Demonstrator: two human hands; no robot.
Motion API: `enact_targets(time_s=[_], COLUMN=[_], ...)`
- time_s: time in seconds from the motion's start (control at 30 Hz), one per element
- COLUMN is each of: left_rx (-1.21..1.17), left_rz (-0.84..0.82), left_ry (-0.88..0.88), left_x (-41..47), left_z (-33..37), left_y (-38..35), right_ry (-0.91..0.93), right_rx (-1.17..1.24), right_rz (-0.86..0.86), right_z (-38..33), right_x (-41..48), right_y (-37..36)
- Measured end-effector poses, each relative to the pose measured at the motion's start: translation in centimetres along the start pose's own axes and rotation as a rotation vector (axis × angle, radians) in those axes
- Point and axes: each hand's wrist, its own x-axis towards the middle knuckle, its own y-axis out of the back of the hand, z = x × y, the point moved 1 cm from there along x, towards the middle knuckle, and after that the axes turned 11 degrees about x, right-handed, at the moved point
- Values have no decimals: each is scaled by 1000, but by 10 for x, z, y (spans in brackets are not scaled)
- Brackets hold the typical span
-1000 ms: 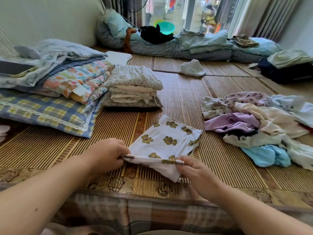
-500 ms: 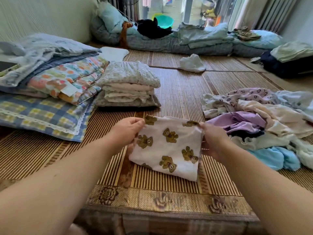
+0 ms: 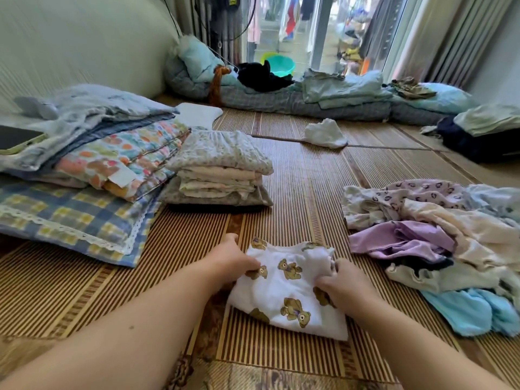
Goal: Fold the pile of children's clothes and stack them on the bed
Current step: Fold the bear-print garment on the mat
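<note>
Low in the centre of the frame: a white bear-print garment [image 3: 287,291], partly folded, flat on the woven mat [image 3: 306,178] along its near edge and bunched at its far right corner. Held from both sides. Left hand [image 3: 235,260] at the garment's left edge, fingers curled down onto the fabric and gripping it. Right hand [image 3: 342,285] on the right side, fingers clenched round the bunched cloth near the top corner. Both forearms reaching in from the bottom of the frame. Centre left, beyond the garment and well apart from it: a stack of folded clothes [image 3: 222,170], pale pieces under a small-print top layer. At the right edge, near the right hand but not touching the garment: a loose pile of unfolded clothes [image 3: 439,240] in lilac, cream, spotted print and light blue. At the left: a checked pillow [image 3: 64,218] with a lace trim, under a floral quilt [image 3: 123,159] and more folded bedding. Further back at the centre: a crumpled white cloth [image 3: 325,133] alone on the mat. Along the top: rolled bedding [image 3: 281,99] in front of the window.
</note>
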Motion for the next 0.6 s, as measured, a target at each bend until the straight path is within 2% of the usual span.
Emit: enact_targets(time_s=[0.1,0.17,0.23,0.33,0.4,0.6], left_rx=[-294,-338,-276,-51,-6,-254], left_rz=[-207,-303,-321,-259,-189,-5], left_ry=[-26,-76,-161,-259,-278,-430], left_x=[-13,-19,-27,-33,-36,-30], left_z=[2,1,1,1,2,15], left_y=[3,3,3,-7,-8,51], right_ry=[90,151,150,129,142,257], right_rx=[36,-29,-11,-26,-32,301], right_rz=[-28,-104,-164,-203,-183,-179], right_z=[-1,1,-1,4,0,-63], right_x=[-7,-13,-19,-21,-24,-16], right_y=[7,8,11,11,11,34])
